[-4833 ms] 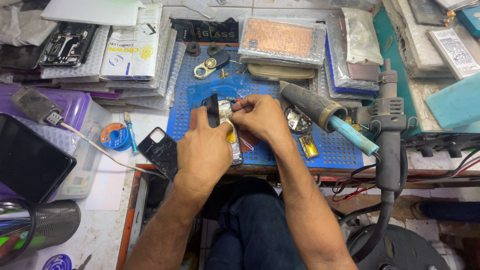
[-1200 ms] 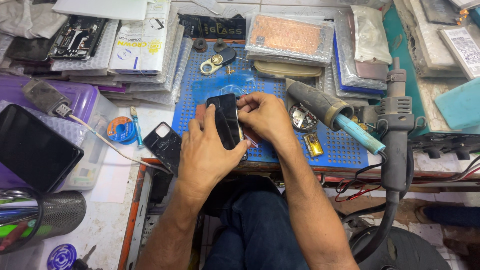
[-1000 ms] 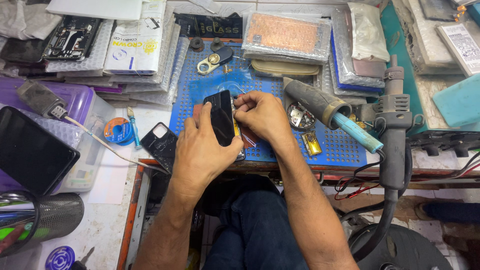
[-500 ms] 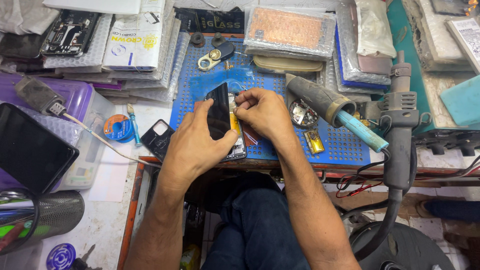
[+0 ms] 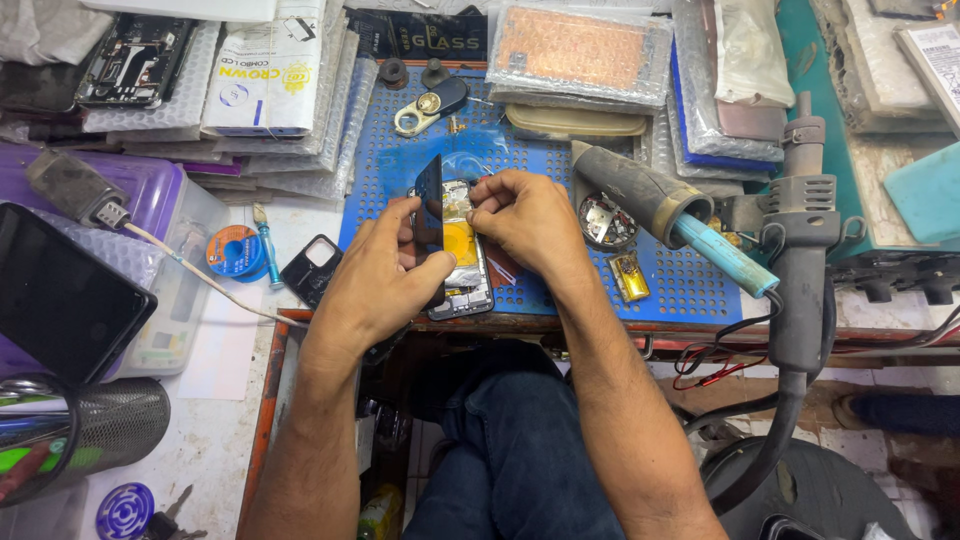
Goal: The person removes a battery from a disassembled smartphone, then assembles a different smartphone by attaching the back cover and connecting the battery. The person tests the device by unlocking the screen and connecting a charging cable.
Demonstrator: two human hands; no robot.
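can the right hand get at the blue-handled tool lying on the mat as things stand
Probably yes. The blue-handled tool lies uncovered on the blue mat, beside the right hand, though that hand is occupied at the opened phone.

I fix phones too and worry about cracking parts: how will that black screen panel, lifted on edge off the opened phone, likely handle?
The black screen panel looks thin and flat, so probably light but easily cracked if bent. The left hand props it on edge above the opened phone, so it may tip without support. Its glossy face likely slips; the right hand works beside it.
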